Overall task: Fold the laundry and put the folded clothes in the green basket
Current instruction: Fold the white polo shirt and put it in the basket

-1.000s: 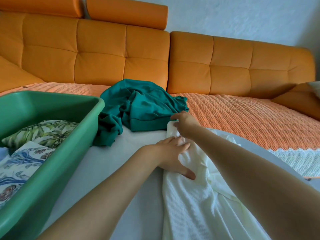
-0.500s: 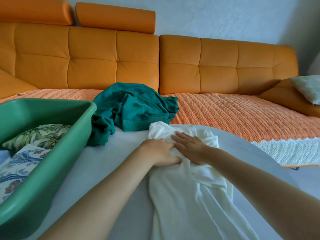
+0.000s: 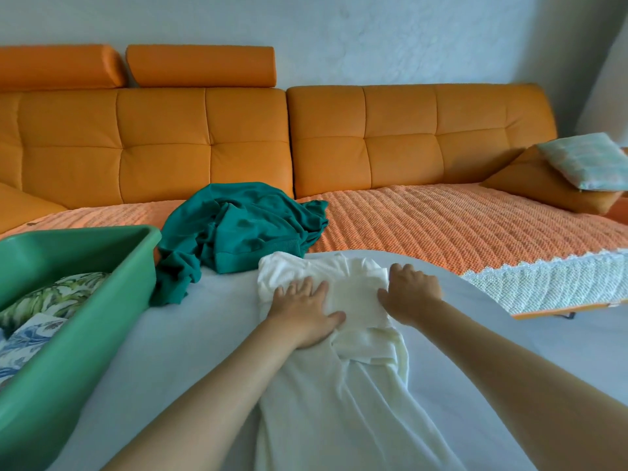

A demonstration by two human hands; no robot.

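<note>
Your left hand [image 3: 302, 311] lay flat, fingers spread, pressing the folded far end of the white garment [image 3: 339, 385]. Your right hand [image 3: 409, 294] rested on that fold's right edge, fingers loosely extended, gripping nothing visible. The garment lay lengthwise on the white sheet [image 3: 190, 334], running from your hands back toward you, just beside the crumpled teal garment [image 3: 238, 226].

Judged by its ripples, the fabric was light, soft and limp. It would probably not hold a crease unaided and could slide on the sheet. Recommended hold: both corners of the folded end, lifted together.

The green basket [image 3: 68, 351] stood at your left, already containing folded printed pieces [image 3: 51, 297]. Beyond were an orange sofa [image 3: 204, 141], an orange woven blanket [image 3: 441, 226] and a pale cushion [image 3: 584, 161] at far right.
</note>
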